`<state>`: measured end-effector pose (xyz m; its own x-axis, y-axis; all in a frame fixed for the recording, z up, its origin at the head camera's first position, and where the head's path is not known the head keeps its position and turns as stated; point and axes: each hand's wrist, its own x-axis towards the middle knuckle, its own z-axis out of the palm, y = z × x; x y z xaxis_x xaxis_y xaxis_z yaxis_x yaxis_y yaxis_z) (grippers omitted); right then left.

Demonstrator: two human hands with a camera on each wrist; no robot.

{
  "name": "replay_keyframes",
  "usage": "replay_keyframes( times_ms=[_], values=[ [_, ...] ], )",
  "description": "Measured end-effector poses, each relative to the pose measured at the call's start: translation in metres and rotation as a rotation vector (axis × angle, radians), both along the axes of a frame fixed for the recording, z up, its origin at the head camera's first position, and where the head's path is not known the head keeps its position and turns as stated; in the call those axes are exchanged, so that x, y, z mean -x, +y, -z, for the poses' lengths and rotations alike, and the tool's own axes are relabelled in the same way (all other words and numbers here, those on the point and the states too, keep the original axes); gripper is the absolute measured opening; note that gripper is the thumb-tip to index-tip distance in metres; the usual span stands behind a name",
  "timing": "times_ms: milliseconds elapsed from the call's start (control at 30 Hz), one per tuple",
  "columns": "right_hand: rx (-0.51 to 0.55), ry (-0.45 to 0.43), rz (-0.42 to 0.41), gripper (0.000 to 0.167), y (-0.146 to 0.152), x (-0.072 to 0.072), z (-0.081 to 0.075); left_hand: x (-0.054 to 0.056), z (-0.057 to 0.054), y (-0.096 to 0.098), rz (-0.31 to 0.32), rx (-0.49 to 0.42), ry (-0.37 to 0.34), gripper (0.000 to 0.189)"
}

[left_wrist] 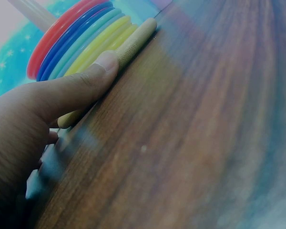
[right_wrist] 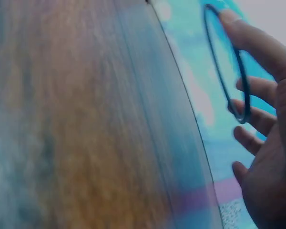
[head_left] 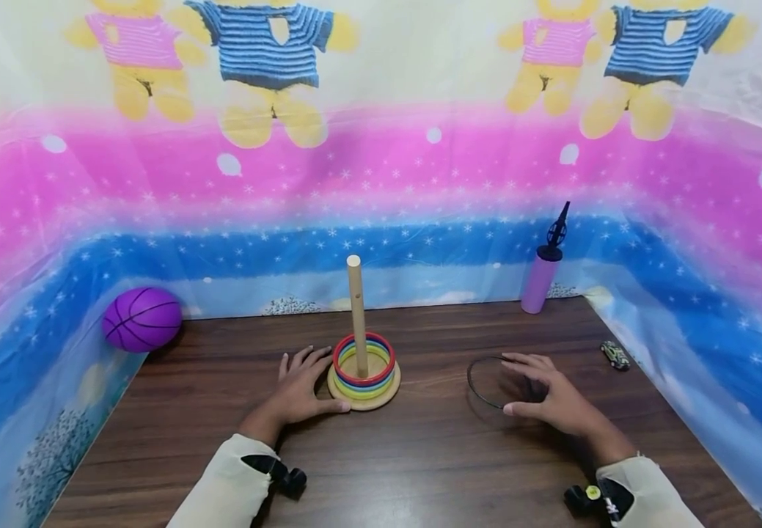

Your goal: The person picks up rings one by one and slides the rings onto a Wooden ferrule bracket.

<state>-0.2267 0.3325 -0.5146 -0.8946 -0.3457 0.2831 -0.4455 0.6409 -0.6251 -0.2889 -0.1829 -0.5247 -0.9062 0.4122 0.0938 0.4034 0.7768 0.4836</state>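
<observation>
A wooden peg stand [head_left: 357, 315] rises from a round wooden base [head_left: 366, 404] on the table. Red, blue, green and yellow rings are stacked around its foot, with the red ring [left_wrist: 44, 44] on top. My left hand [head_left: 303, 390] holds the stand's left side; its thumb [left_wrist: 86, 86] rests on the base's edge beside the lowest yellow ring, and its other fingers are mostly hidden in the left wrist view. To the right, my right hand [head_left: 552, 396] pinches a thin dark ring [right_wrist: 246, 95] between thumb and fingers, tilted and apart from the peg.
A purple basketball [head_left: 142, 320] sits at the table's back left corner. Toward the back right stands a purple hand pump [head_left: 538, 282] with a black nozzle. A small toy car [head_left: 614, 356] lies near the right edge. Printed cloth hangs around the wooden table [head_left: 381, 469].
</observation>
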Motion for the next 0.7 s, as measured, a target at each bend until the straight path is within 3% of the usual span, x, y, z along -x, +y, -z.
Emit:
replay_keyframes(
  times_ms=[367,700],
  values=[
    [0.156,0.099,0.145,0.069,-0.030,0.006,-0.021,0.000,-0.001,0.000,0.003,0.002,0.002,0.105],
    [0.252,0.220,0.170,0.065,-0.053,0.013,-0.047,0.000,0.000,-0.001,0.001,-0.009,0.000,0.105]
  ],
)
